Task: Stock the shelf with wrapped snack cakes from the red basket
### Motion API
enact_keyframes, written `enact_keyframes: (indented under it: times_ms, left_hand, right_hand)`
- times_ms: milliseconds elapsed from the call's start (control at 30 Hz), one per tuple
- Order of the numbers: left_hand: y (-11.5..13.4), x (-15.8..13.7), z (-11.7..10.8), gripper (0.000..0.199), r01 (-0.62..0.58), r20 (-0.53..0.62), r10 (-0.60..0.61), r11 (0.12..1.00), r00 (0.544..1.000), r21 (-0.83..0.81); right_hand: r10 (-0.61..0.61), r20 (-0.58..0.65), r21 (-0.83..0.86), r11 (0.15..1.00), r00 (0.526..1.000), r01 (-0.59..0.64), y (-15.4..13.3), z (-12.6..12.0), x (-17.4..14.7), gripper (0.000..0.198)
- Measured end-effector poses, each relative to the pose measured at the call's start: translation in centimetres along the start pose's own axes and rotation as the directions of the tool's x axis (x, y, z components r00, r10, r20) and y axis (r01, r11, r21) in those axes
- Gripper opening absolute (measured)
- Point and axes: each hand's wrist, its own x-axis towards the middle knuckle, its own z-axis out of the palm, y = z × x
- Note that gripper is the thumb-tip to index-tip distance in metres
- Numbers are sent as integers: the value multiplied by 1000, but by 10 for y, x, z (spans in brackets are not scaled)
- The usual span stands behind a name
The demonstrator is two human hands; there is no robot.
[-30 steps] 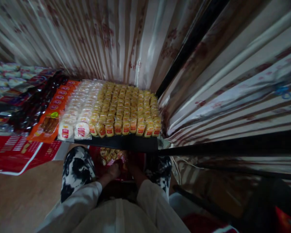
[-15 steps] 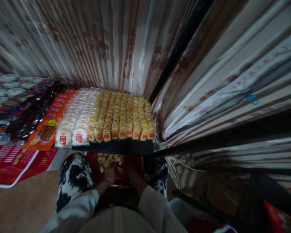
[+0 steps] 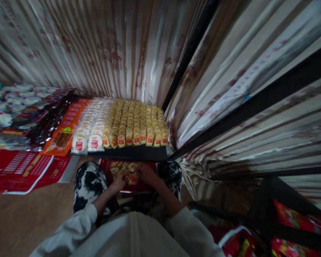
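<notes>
Low between my knees, my left hand (image 3: 119, 181) has its fingers closed at the left edge of a small wrapped snack packet (image 3: 133, 179). My right hand (image 3: 146, 174) is curled at the packet's upper right side. Dim light blurs the fingertips. Gold-wrapped snacks (image 3: 121, 166) lie just beyond, on a red printed bag (image 3: 144, 187) beneath my hands. Above them, a black shelf (image 3: 133, 152) bears rows of yellow packaged cakes (image 3: 136, 123) and white round packaged cakes (image 3: 95, 142).
Left of the cakes lie an orange snack bag (image 3: 61, 137), dark shiny packets (image 3: 46, 121) and white-topped packs. A red printed sheet (image 3: 24, 169) hangs from the shelf's left front. Black frame bars (image 3: 246, 114) cross the curtain at right. Red packets (image 3: 294, 217) sit lower right.
My hands have moved a little apart and the packet between them shows more clearly. The camera view has shifted, bringing more red packets into sight at lower right.
</notes>
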Motion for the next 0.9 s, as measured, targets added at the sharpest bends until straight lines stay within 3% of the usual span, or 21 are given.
enact_keyframes:
  times_ms: [200,333,400,600,700,833,900]
  left_hand:
    - [23,-15,-13,31,-82,-54,70,966,996,-244]
    - [46,-14,-14,38,-147,-140,102,919,985,-365]
    - [60,-12,-14,39,-191,-175,132,906,976,-377]
    - [95,-1,-8,31,-287,-272,214,921,938,-264]
    - [105,9,-2,27,-307,-294,245,933,924,-187]
    - [118,23,3,24,-343,-442,330,938,834,53]
    - [125,28,4,23,-311,-473,339,940,813,140]
  right_hand:
    - [-112,-246,148,977,963,152,-12,-20,-10,34]
    - [11,-490,317,934,872,166,-16,-24,-7,36]
    - [98,-540,384,912,836,141,-16,-22,-5,41]
    - [184,-480,563,815,858,140,-11,-12,0,43]
    - [206,-526,553,820,825,148,-6,-14,6,41]
    - [244,-590,481,872,770,93,-3,-25,17,43]
    - [237,-616,432,899,751,70,-3,-32,22,43]
